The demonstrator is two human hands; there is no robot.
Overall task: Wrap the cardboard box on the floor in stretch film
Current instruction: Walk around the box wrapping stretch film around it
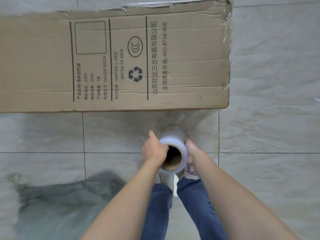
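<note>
A long brown cardboard box (121, 59) with black print lies flat on the tiled floor, running off the left edge of the head view. Clear film shows crinkled along its right end (229, 32). Below the box I hold a roll of stretch film (173, 149) upright, its brown cardboard core facing me. My left hand (154, 149) grips the roll's left side with the thumb at the core's rim. My right hand (190, 149) grips its right side. A sheet of film (195, 118) stretches from the roll up to the box's near right corner.
Grey marbled floor tiles (268, 118) surround the box. My legs in blue jeans (190, 205) and pink shoes (191, 171) stand directly under the roll. A dark shadow (60, 196) lies on the floor at lower left.
</note>
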